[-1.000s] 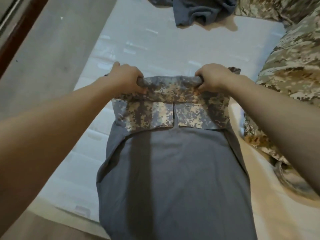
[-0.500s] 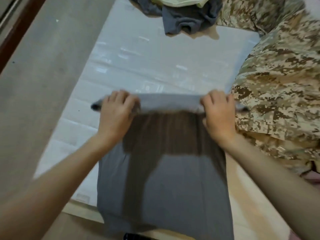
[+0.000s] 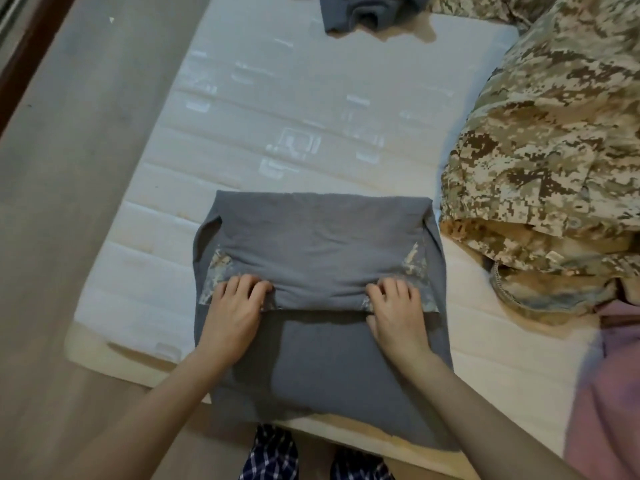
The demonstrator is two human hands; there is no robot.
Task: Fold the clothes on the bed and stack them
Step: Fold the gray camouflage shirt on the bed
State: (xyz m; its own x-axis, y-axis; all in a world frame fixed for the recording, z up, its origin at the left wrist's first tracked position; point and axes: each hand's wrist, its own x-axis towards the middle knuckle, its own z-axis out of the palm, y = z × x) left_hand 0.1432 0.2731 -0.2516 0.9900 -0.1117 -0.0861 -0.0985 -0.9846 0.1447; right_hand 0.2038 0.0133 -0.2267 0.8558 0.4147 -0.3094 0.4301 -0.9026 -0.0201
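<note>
A grey shirt with camouflage sleeves lies on the white mattress near its front edge. Its far part is folded over towards me, so a doubled flap covers the upper half. Camouflage fabric shows at both ends of the flap. My left hand holds the flap's near edge on the left, fingers curled on top. My right hand holds the same edge on the right, with its thumb under the fold. The shirt's lower hem hangs slightly over the bed's front edge.
A pile of tan camouflage clothes fills the right side of the bed. A crumpled grey garment lies at the far end. Pink cloth sits at the near right. Bare floor runs along the left.
Both hands gripped the shirt's far end, pulled it towards me and laid it down over the body. The camouflage part is now mostly hidden under the grey flap.
</note>
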